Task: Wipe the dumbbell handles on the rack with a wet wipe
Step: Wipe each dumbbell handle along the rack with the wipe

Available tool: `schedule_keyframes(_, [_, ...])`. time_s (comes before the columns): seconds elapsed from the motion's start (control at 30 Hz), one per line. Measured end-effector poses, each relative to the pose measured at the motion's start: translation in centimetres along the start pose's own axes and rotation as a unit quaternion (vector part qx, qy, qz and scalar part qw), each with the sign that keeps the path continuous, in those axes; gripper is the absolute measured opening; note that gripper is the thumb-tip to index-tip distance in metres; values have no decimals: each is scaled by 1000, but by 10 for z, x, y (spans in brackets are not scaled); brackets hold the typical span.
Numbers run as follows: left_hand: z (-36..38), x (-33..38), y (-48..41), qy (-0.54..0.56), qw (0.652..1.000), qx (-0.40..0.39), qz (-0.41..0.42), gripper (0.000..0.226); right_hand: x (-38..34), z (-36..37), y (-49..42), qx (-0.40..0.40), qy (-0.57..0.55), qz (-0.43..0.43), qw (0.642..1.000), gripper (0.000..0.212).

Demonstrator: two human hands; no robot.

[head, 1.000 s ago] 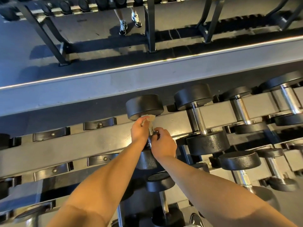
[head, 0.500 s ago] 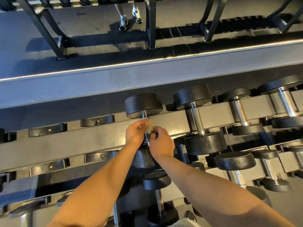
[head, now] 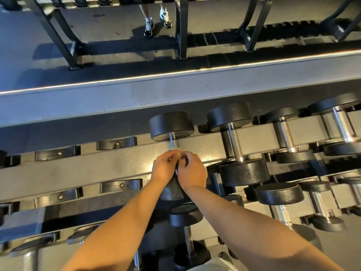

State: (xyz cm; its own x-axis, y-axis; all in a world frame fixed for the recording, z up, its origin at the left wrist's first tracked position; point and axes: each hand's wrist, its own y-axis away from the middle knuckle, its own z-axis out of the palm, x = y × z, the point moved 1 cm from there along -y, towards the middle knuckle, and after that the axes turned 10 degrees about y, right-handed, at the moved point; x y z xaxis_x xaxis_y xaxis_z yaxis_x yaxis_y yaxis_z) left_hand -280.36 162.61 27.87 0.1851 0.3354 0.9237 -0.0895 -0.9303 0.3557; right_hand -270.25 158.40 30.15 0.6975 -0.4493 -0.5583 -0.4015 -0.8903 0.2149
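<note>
A black dumbbell (head: pixel 171 125) lies on the top tier of the grey rack (head: pixel 117 165), its chrome handle (head: pixel 173 142) running toward me. My left hand (head: pixel 164 168) holds a pale wet wipe (head: pixel 176 151) wrapped round the middle of that handle. My right hand (head: pixel 192 172) sits right beside it, fingers curled round the handle's near part. The hands hide most of the handle and part of the near head.
More dumbbells (head: pixel 236 141) fill the rack to the right and on lower tiers (head: pixel 185 216). Empty black saddles (head: pixel 116 143) line the rack's left side. A mirror above reflects rack legs and a person's sneakers (head: pixel 149 27).
Both hands slid down the handle toward me, leaving the upper part of the chrome handle bare. The wipe moved down with my left hand.
</note>
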Motion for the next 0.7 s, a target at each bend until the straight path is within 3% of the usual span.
schedule_keyframes(0.23, [2,24,-32,62,991,109,-35,21,1,-1,0,8,-1,-6,1000,17])
schedule_keyframes(0.33, [4,18,-29,142,987,71,-38,20,2,-1,0,11,-13,-1,1000,17])
schedule_keyframes(0.57, [-6,-4,-13,22,999,-22,27,39,3,1,1,11,-35,7,999,18])
schedule_keyframes(0.7, [-7,-1,-15,12,1000,2,24,25,4,1,0,8,-29,5,1000,19])
